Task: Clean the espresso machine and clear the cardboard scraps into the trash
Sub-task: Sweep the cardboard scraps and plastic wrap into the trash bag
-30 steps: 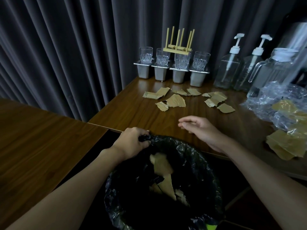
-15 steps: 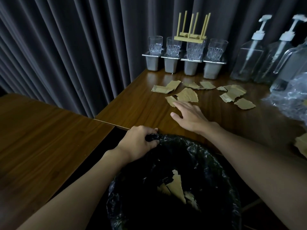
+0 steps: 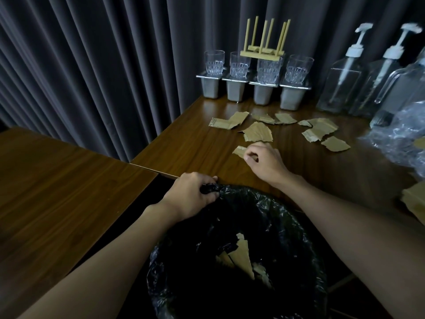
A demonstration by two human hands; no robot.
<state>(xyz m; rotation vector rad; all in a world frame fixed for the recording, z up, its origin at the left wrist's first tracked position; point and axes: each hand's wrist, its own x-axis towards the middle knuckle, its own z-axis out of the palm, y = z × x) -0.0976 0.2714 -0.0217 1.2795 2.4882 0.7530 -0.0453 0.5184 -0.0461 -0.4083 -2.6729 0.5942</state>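
The right hand (image 3: 264, 161), spread flat half a second ago, now curls its fingers and pinches the nearest cardboard scrap (image 3: 239, 150) on the tabletop (image 3: 195, 146). The left hand (image 3: 190, 194) keeps gripping the rim of the black trash bag (image 3: 264, 196) at six o'clock (pieces already lie inside). One more piece looks ready to drop. The other scraps (image 3: 257, 132) lie loose from twelve to two o'clock of that hand. Glasses (image 3: 266, 67), pump bottles (image 3: 342, 81) and clear plastic (image 3: 395, 134) stand behind, none blocking the way back.

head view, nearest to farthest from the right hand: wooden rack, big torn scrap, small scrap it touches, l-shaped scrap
From the right hand:
1. small scrap, at its fingers
2. big torn scrap, just beyond
3. l-shaped scrap, back left
4. wooden rack, atop the glasses
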